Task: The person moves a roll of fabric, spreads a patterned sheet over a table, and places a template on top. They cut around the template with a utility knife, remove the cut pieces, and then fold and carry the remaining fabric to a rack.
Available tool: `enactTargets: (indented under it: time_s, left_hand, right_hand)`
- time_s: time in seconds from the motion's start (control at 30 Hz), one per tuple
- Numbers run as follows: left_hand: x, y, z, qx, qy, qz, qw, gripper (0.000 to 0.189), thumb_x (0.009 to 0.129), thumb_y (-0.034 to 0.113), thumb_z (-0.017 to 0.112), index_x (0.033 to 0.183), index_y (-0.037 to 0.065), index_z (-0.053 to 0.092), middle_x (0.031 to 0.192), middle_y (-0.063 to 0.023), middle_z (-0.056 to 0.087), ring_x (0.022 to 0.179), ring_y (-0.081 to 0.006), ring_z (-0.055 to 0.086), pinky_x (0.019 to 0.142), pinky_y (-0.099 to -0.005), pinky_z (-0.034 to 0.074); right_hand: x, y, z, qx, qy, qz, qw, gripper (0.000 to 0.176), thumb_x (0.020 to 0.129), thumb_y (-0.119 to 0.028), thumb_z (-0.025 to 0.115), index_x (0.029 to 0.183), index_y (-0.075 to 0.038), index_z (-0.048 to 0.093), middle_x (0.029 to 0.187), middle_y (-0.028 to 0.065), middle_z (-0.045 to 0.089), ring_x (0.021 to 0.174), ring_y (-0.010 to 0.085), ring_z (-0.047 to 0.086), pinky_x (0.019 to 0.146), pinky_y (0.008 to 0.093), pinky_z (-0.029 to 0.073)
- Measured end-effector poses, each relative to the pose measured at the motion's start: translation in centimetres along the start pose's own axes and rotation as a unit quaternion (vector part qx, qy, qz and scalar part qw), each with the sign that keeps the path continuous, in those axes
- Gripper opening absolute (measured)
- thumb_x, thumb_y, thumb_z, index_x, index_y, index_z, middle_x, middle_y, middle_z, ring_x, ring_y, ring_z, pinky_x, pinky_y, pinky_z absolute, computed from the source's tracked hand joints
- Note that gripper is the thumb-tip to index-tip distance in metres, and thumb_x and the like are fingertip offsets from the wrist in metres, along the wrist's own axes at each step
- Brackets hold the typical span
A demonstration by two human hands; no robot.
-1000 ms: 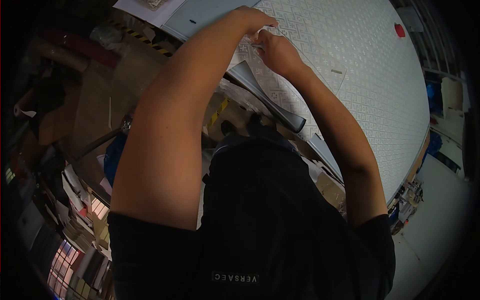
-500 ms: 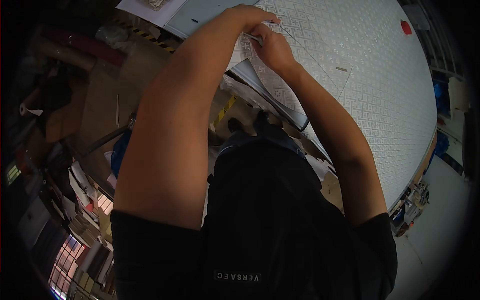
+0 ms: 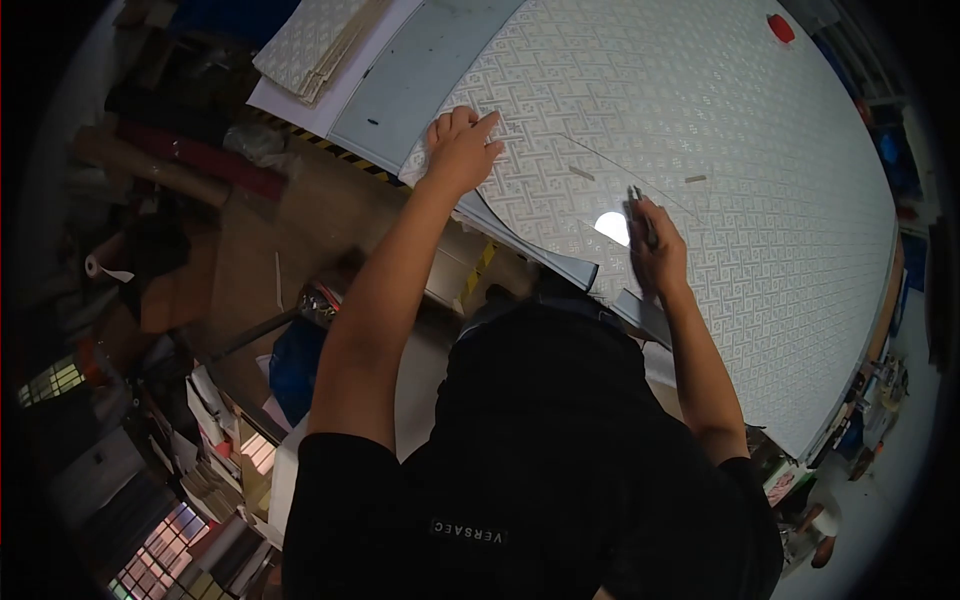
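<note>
A large pale sheet (image 3: 780, 250) with a silvery geometric pattern covers the table in front of me. My left hand (image 3: 460, 152) lies on its left edge, fingers spread, with nothing in them. My right hand (image 3: 660, 250) is closed around a slim dark tool (image 3: 634, 200), its narrow tip pointing away from me; I cannot make out its exact kind. Beyond that tip, a thin straight line (image 3: 630, 173) runs slantwise across the sheet. Two small strips, one left (image 3: 582, 173) and one right (image 3: 696, 179), lie near the line. A bright white patch (image 3: 612, 228) shows beside my right hand.
Patterned pieces (image 3: 318, 45) are stacked at the upper left, beside a grey-blue panel (image 3: 400, 85). A red object (image 3: 780, 28) sits on the sheet's far side. Curved grey material (image 3: 540, 262) hangs at the near table edge. Rolls (image 3: 140, 165) lie on the floor at left.
My hands were together at the sheet's upper left and have parted. The right came back toward my body and rightward with the tool; the left now rests spread on the edge. My view has shifted.
</note>
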State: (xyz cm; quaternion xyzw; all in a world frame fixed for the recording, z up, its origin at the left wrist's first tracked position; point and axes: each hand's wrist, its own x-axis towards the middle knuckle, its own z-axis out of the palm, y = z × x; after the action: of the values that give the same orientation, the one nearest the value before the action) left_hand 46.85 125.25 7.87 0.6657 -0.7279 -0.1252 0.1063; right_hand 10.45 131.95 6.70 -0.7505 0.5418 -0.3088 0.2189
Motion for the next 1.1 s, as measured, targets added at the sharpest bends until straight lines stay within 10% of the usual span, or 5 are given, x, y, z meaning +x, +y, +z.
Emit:
enactTargets:
  time_s: [0.5,0.67,1.1]
  left_hand:
    - [6.2,2.6,-0.8,-0.043,-0.026,-0.201,0.978,0.06,0.083,0.032,0.081,0.132,0.004,0.061,0.129,-0.0198,0.06,0.124,-0.039,0.054,0.105,-0.0498,0.044]
    - [6.0,-1.9,-3.3,-0.275,-0.066,-0.077,0.956,0.054,0.082,0.019,0.085,0.126,-0.002,0.061,0.121,-0.0235,0.068,0.113,-0.0286,0.066,0.094,-0.0364,0.052]
    - [3.2,-10.0,0.7,-0.097,0.179,-0.084,0.975,0.056,0.091,0.025,0.074,0.136,-0.004,0.056,0.131,-0.0264,0.061,0.124,-0.0413,0.057,0.107,-0.0449,0.043]
  right_hand:
    - [-8.0,9.7,-10.2,0.047,0.116,0.222,0.967,0.037,0.099,-0.002,0.063,0.136,-0.003,0.059,0.132,0.0127,0.068,0.122,0.0205,0.065,0.105,0.0311,0.048]
    - [-12.4,9.9,-10.6,0.056,0.218,0.252,0.941,0.037,0.099,-0.002,0.062,0.136,-0.003,0.058,0.127,0.0147,0.07,0.119,0.0206,0.067,0.102,0.0305,0.05]
    - [-13.1,7.9,-10.4,-0.07,0.303,0.32,0.895,0.035,0.096,-0.011,0.065,0.131,-0.01,0.063,0.116,0.0208,0.072,0.109,0.0301,0.071,0.093,0.0351,0.054]
